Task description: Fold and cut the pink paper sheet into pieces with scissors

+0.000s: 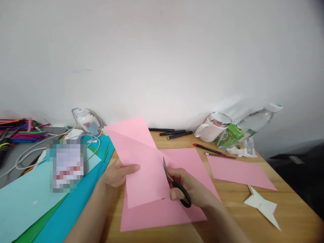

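My left hand (pixel 120 173) grips a pink sheet of paper (pixel 144 165) by its left edge, thumb on top, and holds it up off the table. Black-handled scissors (pixel 182 192) are in my right hand (pixel 186 187), their blades at the sheet's right edge. The blades look close together, and how far they reach into the paper I cannot tell. Underneath lies a larger pink sheet (pixel 162 216) on the wooden table. A separate pink strip (pixel 240 172) rests to the right, near a folded white paper star (pixel 262 202).
Markers (pixel 179 134), a white mug (pixel 211 128), a green carton (pixel 230 135) and a tilted clear bottle (pixel 258 118) stand or lie along the back. At left are blue paper sheets (pixel 73 212), a white cable (pixel 32 145), a white bottle (pixel 87 121) and colourful pipe cleaners (pixel 22 133).
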A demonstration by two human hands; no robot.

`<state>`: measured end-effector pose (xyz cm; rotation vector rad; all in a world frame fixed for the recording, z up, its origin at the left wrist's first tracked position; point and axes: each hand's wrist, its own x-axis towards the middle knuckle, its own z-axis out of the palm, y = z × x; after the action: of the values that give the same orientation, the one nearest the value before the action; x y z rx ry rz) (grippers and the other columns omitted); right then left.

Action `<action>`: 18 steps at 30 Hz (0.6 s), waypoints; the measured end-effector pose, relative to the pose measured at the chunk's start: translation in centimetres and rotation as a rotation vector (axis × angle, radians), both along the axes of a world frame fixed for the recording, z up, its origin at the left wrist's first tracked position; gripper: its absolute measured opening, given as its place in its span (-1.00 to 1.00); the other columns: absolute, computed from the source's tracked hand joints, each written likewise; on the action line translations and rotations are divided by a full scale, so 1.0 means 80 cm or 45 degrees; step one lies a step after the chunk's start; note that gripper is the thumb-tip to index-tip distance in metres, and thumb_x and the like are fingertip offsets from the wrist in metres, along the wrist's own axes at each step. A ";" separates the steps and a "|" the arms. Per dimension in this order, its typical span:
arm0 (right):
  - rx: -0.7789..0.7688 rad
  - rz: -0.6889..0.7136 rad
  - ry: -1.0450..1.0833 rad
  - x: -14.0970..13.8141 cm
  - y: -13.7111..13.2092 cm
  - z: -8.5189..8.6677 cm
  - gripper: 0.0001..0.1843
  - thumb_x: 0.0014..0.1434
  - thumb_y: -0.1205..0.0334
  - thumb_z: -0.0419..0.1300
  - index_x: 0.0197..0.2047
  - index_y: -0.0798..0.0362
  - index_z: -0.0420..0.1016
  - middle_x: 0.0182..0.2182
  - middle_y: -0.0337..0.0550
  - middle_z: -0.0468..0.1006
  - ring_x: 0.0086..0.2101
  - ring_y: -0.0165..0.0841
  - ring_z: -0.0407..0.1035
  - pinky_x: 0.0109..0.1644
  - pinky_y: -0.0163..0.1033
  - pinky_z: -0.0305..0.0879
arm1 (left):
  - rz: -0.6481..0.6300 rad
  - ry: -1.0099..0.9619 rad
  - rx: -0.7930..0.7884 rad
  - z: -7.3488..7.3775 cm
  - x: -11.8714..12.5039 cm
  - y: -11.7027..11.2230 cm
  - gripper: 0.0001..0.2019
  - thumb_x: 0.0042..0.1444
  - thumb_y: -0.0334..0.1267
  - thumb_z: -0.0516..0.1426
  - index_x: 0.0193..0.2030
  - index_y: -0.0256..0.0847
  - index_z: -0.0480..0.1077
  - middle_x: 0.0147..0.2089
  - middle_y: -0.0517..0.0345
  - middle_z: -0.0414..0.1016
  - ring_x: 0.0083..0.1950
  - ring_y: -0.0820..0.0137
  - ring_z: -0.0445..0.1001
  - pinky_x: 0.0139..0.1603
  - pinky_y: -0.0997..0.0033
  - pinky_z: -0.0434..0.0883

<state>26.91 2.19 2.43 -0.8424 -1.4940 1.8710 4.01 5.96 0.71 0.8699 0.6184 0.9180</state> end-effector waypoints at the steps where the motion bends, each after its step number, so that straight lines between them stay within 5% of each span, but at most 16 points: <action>1: 0.004 -0.002 -0.009 0.001 -0.001 -0.001 -0.47 -0.18 -0.22 0.29 -0.45 0.09 0.31 -0.55 -0.33 0.11 -0.52 -0.47 -0.05 -0.51 -0.34 -0.14 | 0.001 -0.001 -0.005 -0.001 0.001 -0.001 -0.76 -0.06 -0.47 0.24 -0.20 -0.22 0.52 -0.26 0.07 0.62 -0.29 0.28 0.58 -0.24 0.38 0.51; 18: -0.050 -0.081 0.006 0.008 -0.011 0.006 -0.49 -0.14 -0.21 0.28 -0.39 0.08 0.32 -0.49 -0.30 0.16 -0.44 -0.41 0.04 -0.38 -0.32 0.00 | -0.001 0.051 -0.021 0.008 0.012 -0.003 -0.76 -0.07 -0.46 0.26 -0.21 -0.18 0.53 -0.27 0.15 0.63 -0.26 0.31 0.57 -0.22 0.41 0.52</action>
<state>27.55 1.34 2.89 -0.8925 -1.4157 1.8600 5.00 5.72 1.39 0.8756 0.6590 0.8951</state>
